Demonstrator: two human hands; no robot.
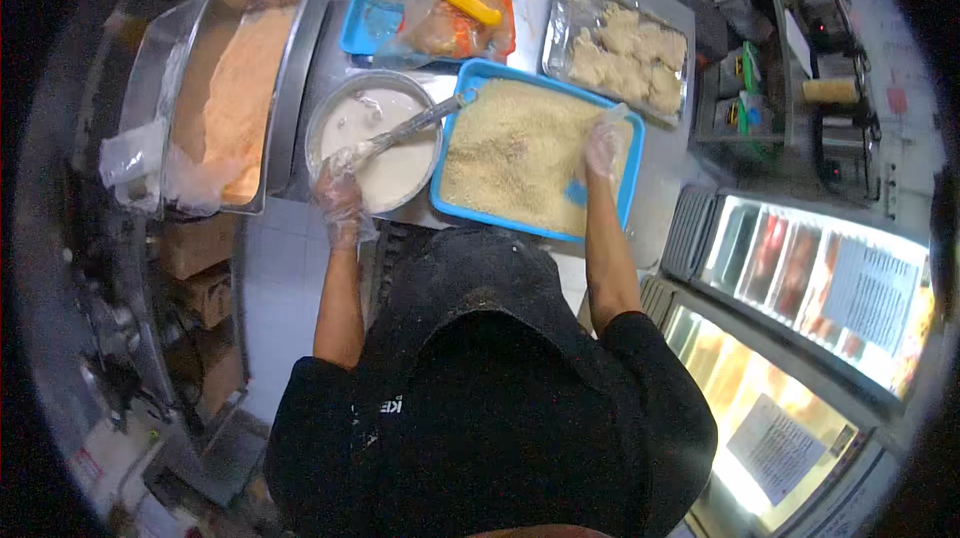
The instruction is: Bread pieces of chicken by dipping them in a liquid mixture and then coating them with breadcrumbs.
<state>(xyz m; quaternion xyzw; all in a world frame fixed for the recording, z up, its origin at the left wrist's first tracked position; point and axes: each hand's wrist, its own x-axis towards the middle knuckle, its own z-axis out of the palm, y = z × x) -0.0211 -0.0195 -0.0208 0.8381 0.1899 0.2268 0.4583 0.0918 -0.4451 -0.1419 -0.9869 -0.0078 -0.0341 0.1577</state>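
Observation:
My left hand [341, 196], in a clear plastic glove, grips batter-smeared metal tongs [416, 125] at the near left rim of a round bowl of white batter [379, 144]. The tongs slant across the bowl, with their tips over the left edge of a blue tray [444, 185]. Pale breadcrumbs [517, 155] fill most of that tray. My right hand [602, 144], also gloved, is at the crumbs near the tray's right side; whether its fingers hold anything is hidden. A bare blue patch of tray floor shows beside my right wrist.
Behind the bowl, a knife with a yellow handle [471, 5] lies on bagged raw meat [442, 31] in another blue tray [351, 31]. Breaded pieces [626, 54] fill a metal tray [553, 31]. Left stands a deep metal pan [277, 87] of orange powder [247, 95]. Lit refrigerators [810, 275] stand right.

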